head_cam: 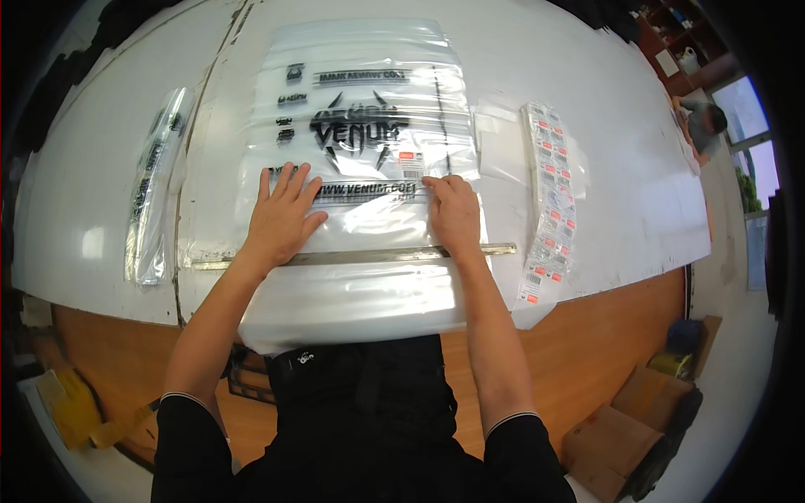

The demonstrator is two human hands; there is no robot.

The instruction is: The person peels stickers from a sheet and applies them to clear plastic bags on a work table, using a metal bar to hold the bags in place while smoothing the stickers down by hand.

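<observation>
A stack of clear plastic bags [365, 220] with black printed writing and a logo lies flat before me, its near end hanging over the table edge. A small orange-and-white barcode sticker [412, 165] sits on the top bag. My left hand [282, 210] rests palm down on the plastic, fingers spread. Just right of the sticker's lower corner, my right hand [454, 207] touches the bag with bent fingers; whether anything is pinched there is hidden. Under my wrists, a narrow metal bar [371, 256] runs across the stack.
To the right lie strips of orange-and-white stickers [550, 188] and pale backing sheets [503, 141]. A rolled bundle of printed plastic [157, 188] is on the left of the white table [629, 170]. Cardboard boxes [613, 449] stand on the floor. A person [701, 126] is beyond the table's right end.
</observation>
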